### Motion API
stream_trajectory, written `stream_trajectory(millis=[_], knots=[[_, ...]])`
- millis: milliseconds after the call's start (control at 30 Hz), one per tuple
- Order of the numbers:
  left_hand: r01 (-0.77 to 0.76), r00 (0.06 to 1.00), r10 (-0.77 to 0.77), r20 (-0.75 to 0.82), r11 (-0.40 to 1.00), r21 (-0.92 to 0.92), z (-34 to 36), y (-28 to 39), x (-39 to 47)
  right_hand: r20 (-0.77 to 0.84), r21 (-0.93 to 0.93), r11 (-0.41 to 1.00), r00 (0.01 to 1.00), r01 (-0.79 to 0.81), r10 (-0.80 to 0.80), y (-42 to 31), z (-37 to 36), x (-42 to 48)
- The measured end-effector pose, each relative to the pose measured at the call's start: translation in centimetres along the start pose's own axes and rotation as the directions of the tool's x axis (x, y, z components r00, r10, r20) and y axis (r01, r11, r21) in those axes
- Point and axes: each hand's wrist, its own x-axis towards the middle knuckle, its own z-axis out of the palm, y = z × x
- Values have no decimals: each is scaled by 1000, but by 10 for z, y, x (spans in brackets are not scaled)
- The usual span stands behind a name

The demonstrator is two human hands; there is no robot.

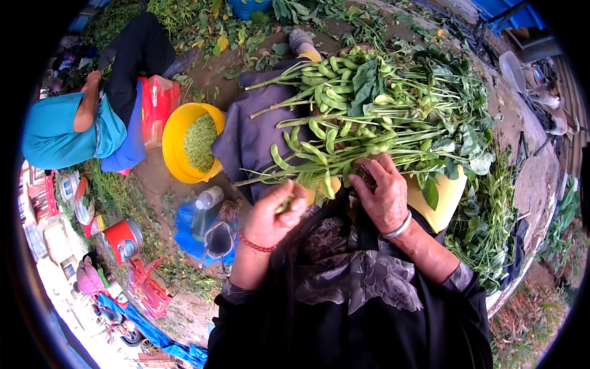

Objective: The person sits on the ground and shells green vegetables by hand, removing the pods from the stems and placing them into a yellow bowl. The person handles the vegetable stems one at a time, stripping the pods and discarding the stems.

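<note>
A large bundle of cut soybean plants (pixel 378 110) with green pods lies across my lap, stems toward the left and leaves toward the right. My left hand (pixel 276 210), with a red beaded bracelet, is closed around something small and green, seemingly a pod; blur hides its detail. At the lower edge of the bundle, my right hand (pixel 380 191), with a silver bangle, has its fingers curled against the stems and pods; what lies between the fingertips is partly hidden. A yellow bucket (pixel 173 147) left of my lap contains many green pods or beans (pixel 200 143).
A co-worker in a teal shirt (pixel 55 133) sits at the left by a red bag (pixel 161 106). A plastic bottle (pixel 203 221) stands on blue plastic near my left forearm. A red container (pixel 123 240) is farther left. More plants (pixel 484 221) lie right.
</note>
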Motion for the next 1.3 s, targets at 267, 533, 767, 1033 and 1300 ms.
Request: stream_trajectory(millis=[267, 533, 767, 1033, 1300], knots=[[-347, 931, 365, -15, 870, -349, -28, 77, -23, 295, -412, 756, 859, 509, -417, -5, 5, 9], [-660, 699, 545, -463, 741, -123, -178, 184, -40, 380, -444, 753, 863, 487, -334, -23, 16, 21], [-480, 378, 481, -791, 833, 277, -187, 203, -13, 375, -526, 686, 861, 503, -344, -23, 11, 15], [-655, 259, 578, -774, 694, 299, -271, 212, -12, 358, 202, 956, 924, -215, 132, -25, 1, 19], [-488, 281, 781, -558, 617, 617, -212, 218, -30, 311, 313, 933, 947, -177, 76, -29, 0, 10]])
